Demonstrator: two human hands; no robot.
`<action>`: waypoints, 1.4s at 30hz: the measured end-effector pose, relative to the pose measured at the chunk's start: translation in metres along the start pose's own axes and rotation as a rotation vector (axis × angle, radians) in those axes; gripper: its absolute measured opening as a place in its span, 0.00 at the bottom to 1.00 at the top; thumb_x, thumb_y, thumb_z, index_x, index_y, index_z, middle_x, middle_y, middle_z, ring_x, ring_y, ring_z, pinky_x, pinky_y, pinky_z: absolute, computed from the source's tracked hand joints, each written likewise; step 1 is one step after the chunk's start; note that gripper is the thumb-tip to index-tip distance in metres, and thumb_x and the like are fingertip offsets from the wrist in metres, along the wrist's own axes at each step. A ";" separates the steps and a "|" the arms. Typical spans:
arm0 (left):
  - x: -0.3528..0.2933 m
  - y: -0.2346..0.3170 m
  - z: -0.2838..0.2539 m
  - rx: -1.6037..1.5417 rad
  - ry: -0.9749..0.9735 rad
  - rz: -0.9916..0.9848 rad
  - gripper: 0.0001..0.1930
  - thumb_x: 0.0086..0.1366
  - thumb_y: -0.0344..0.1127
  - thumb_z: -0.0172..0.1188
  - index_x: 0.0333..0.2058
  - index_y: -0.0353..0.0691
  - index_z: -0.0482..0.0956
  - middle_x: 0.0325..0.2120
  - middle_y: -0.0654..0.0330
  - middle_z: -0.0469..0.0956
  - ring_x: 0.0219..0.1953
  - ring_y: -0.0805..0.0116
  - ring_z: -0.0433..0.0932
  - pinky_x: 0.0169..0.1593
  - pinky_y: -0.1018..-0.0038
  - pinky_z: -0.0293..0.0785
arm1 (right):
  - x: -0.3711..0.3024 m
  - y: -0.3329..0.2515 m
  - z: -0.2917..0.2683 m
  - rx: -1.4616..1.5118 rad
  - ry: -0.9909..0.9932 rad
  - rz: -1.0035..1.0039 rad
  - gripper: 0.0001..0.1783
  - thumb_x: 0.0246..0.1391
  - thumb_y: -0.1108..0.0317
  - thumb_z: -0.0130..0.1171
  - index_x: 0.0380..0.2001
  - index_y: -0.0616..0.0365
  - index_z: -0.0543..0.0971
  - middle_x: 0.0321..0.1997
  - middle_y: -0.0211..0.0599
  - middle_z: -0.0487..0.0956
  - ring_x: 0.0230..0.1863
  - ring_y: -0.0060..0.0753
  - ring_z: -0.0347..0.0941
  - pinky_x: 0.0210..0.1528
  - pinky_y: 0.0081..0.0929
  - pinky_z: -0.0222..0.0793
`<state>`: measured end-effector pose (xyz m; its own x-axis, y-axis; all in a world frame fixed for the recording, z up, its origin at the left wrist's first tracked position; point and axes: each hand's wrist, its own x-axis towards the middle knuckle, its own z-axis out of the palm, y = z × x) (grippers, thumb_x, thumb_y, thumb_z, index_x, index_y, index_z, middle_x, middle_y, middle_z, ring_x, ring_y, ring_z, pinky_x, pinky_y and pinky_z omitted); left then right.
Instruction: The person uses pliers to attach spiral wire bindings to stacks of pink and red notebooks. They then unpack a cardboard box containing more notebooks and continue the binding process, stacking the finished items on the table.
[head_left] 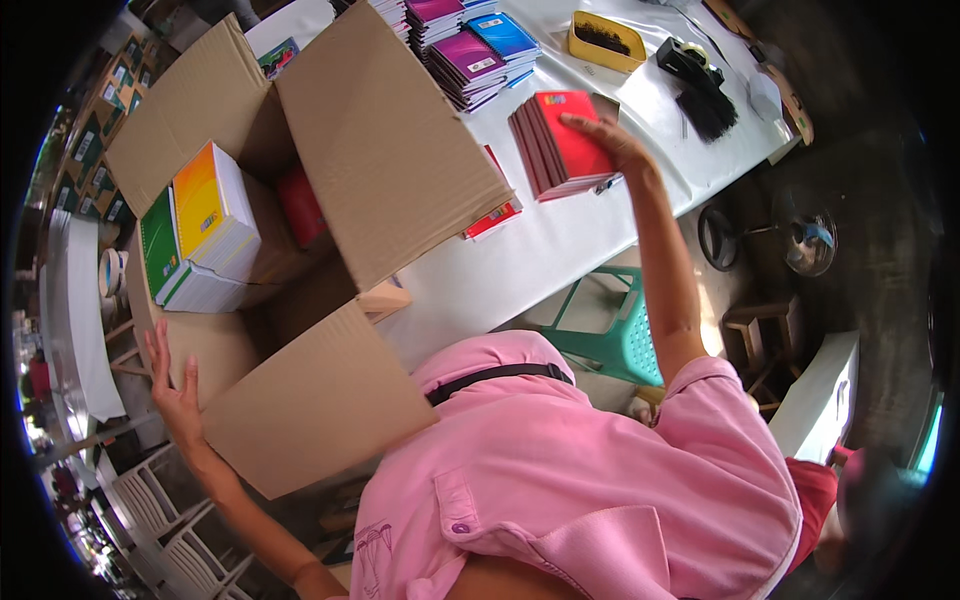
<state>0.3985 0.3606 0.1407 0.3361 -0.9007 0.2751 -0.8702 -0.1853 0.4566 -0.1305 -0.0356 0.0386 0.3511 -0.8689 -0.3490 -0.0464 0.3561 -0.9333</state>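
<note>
Our right hand (615, 142) holds a stack of red notebooks (560, 150) over the counter (450, 290). It looks stiff and a bit heavy, best squeezed by its sides. Our left hand (180, 402), fingers spread, is beside the cardboard box (385, 150).

And there's the green stool (630, 335), right beside the white-covered table (455, 305), with bright light hitting the floor (708, 315) just to its right! Further right, a round fan (808, 236) near a brown wooden furniture piece (755, 325). Well left of the stool, white slatted chairs (148, 497); beyond them, stacked cartons (105, 115).
</note>
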 end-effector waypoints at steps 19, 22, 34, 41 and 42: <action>-0.004 -0.006 -0.003 0.158 -0.010 -0.032 0.28 0.63 0.25 0.52 0.62 0.42 0.62 0.63 0.59 0.61 0.69 0.61 0.48 0.68 0.64 0.44 | 0.123 -0.004 0.002 -1.316 -0.810 0.181 0.43 0.28 0.50 0.74 0.53 0.50 0.74 0.47 0.40 0.79 0.43 0.39 0.78 0.45 0.32 0.75; -0.011 0.009 -0.018 0.680 0.066 0.098 0.26 0.65 0.26 0.50 0.62 0.43 0.63 0.63 0.59 0.62 0.68 0.62 0.51 0.68 0.64 0.46 | 0.134 -0.012 0.023 -1.592 -0.744 0.169 0.48 0.24 0.48 0.75 0.55 0.52 0.72 0.53 0.40 0.75 0.51 0.42 0.74 0.51 0.36 0.71; -0.010 0.273 0.246 -0.918 -0.697 -0.638 0.38 0.66 0.41 0.56 0.64 0.27 0.47 0.62 0.45 0.57 0.63 0.63 0.59 0.64 0.72 0.53 | 0.109 0.043 0.131 -1.159 -0.814 -0.294 0.49 0.45 0.28 0.53 0.59 0.56 0.67 0.56 0.52 0.72 0.59 0.50 0.67 0.59 0.40 0.63; 0.005 0.256 0.365 -1.514 -0.358 -1.123 0.45 0.61 0.58 0.57 0.63 0.27 0.50 0.62 0.46 0.55 0.65 0.57 0.55 0.65 0.66 0.52 | 0.084 0.069 0.128 -1.283 -0.382 -0.335 0.37 0.46 0.32 0.56 0.33 0.62 0.79 0.29 0.53 0.80 0.36 0.53 0.79 0.40 0.44 0.73; 0.006 0.254 0.372 -1.491 -0.308 -1.141 0.44 0.61 0.60 0.56 0.61 0.28 0.54 0.60 0.47 0.59 0.63 0.57 0.58 0.64 0.65 0.53 | 0.075 0.079 0.124 -1.239 -0.270 -0.329 0.37 0.47 0.32 0.56 0.31 0.63 0.78 0.27 0.56 0.79 0.35 0.55 0.78 0.39 0.44 0.73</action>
<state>0.0454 0.1618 -0.0562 0.2313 -0.6713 -0.7042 0.7207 -0.3680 0.5875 0.0081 -0.0298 -0.0508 0.6791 -0.7068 -0.1983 -0.6962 -0.5344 -0.4793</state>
